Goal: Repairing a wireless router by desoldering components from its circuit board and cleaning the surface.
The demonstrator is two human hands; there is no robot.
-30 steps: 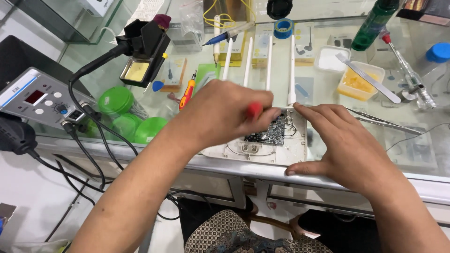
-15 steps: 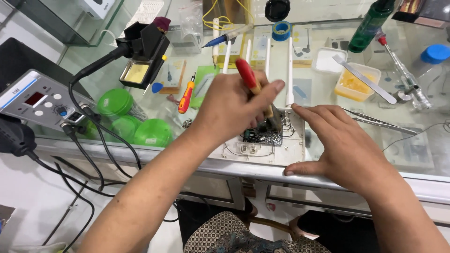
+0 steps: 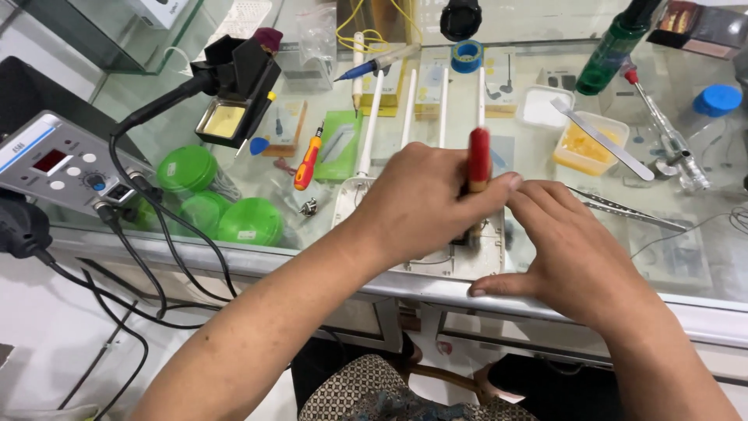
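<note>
My left hand (image 3: 417,203) grips a red-handled screwdriver (image 3: 478,156) and holds it upright, tip down on a white device (image 3: 436,263) with several white antennas (image 3: 408,109) at the counter's front edge. My right hand (image 3: 573,257) lies palm down on the device's right side, fingers touching the left hand near the screwdriver. The two hands hide the tip of the tool and most of the device's open inside.
On the glass counter (image 3: 701,312) stand a grey soldering station (image 3: 54,168) with black cables, an iron holder (image 3: 234,86), green round lids (image 3: 249,222) and an orange screwdriver (image 3: 309,160). To the right are metal tweezers (image 3: 615,206), a yellow tub (image 3: 588,140) and a green bottle (image 3: 615,54).
My left hand has swung the red screwdriver up from nearly flat to upright. My right hand has slid left, and the circuit board seen before is now covered.
</note>
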